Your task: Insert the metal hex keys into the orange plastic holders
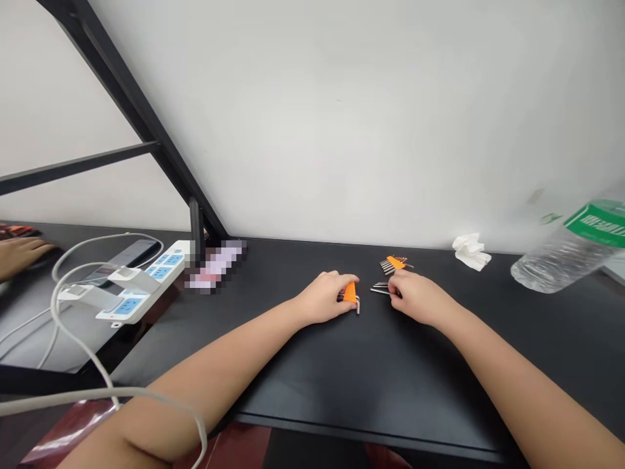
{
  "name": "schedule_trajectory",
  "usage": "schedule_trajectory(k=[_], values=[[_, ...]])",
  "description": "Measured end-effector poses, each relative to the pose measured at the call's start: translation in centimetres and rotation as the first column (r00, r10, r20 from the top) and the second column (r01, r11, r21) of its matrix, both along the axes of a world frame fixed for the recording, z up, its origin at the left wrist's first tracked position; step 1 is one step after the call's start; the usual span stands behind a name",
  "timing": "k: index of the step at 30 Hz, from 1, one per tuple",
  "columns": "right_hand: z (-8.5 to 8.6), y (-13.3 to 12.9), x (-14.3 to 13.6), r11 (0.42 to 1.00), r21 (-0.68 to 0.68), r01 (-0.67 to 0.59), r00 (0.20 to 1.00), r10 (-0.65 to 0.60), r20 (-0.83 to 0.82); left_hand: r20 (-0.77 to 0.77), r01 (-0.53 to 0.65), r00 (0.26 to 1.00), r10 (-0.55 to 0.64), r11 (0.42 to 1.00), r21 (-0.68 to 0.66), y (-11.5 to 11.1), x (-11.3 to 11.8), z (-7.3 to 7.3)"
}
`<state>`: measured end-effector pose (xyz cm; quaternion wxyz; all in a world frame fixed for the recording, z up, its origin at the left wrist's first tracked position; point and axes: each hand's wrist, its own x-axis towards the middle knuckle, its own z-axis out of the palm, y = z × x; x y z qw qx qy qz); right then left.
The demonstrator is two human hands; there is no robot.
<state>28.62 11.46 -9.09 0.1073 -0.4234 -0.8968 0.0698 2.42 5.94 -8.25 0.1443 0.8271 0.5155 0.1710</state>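
Note:
My left hand (pixel 325 298) is closed around an orange hex key holder (pixel 350 292), thumb and fingers at its two ends. A bent silver hex key (pixel 358 305) sticks out of its right side, and the hand hides the holder's left part. To the right, my right hand (pixel 417 298) has its fingers pinched together at loose hex keys (pixel 381 290), whose straight ends point left toward the holder. The fingers cover the other ends of these keys. Just behind the right hand, a second orange holder filled with several hex keys (pixel 395 262) lies on the black table (pixel 312 371).
A crumpled white tissue (pixel 471 252) and a tilted clear plastic bottle (pixel 561 251) are at the right. On the left are a white power strip (pixel 146 280) with chargers, a looping white cable (pixel 56 312), a phone (pixel 129 253) and a black metal frame (pixel 141 124). Another person's hand (pixel 22 260) shows at the far left.

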Motion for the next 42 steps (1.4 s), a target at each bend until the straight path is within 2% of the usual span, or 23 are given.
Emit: schedule_trajectory(k=[4,11,20,25,28,31,34,37,40,42], values=[[0.4,-1.3,-0.9,0.998,-0.059,-0.03,0.999,0.029,-0.013,0.014,-0.018,1.0,0.018,1.0,0.014,0.0,0.0,-0.1],[0.0,-1.4,-1.8,0.982,-0.105,-0.158,0.966,0.131,-0.224,0.034,0.007,0.999,-0.008,0.999,0.033,0.2,-0.2,-0.5],[-0.8,-1.1,-1.7,0.976,0.029,-0.217,0.946,0.217,-0.239,0.037,0.036,0.999,-0.038,0.998,0.057,0.3,-0.2,-0.7],[-0.6,-1.6,-1.6,0.962,0.13,-0.239,0.948,0.26,-0.181,0.034,0.034,0.999,-0.036,0.998,0.059,0.3,-0.3,-0.6],[-0.3,-2.2,-1.9,0.961,0.134,-0.243,0.951,0.264,-0.162,0.045,0.027,0.999,-0.029,0.998,0.057,0.3,-0.3,-0.7],[-0.2,-2.9,-2.6,0.96,0.085,-0.267,0.934,0.28,-0.224,0.049,0.058,0.997,-0.062,0.995,0.084,0.2,-0.1,-0.8],[-0.4,-3.1,-3.4,0.954,-0.005,-0.3,0.891,0.278,-0.359,0.018,0.117,0.993,-0.121,0.984,0.134,-0.1,0.2,-0.8],[-0.8,-2.9,-3.9,0.94,-0.209,-0.269,0.846,0.127,-0.517,0.001,0.129,0.991,-0.131,0.977,0.168,-0.2,0.3,-0.7],[-1.0,-2.6,-3.9,0.854,-0.437,-0.283,0.788,-0.052,-0.613,0.039,0.092,0.994,-0.102,0.976,0.196,0.0,0.1,-0.8],[-1.0,-2.4,-3.7,0.828,-0.475,-0.298,0.784,-0.072,-0.617,0.052,0.084,0.994,-0.096,0.977,0.196,0.1,-0.1,-0.8]])
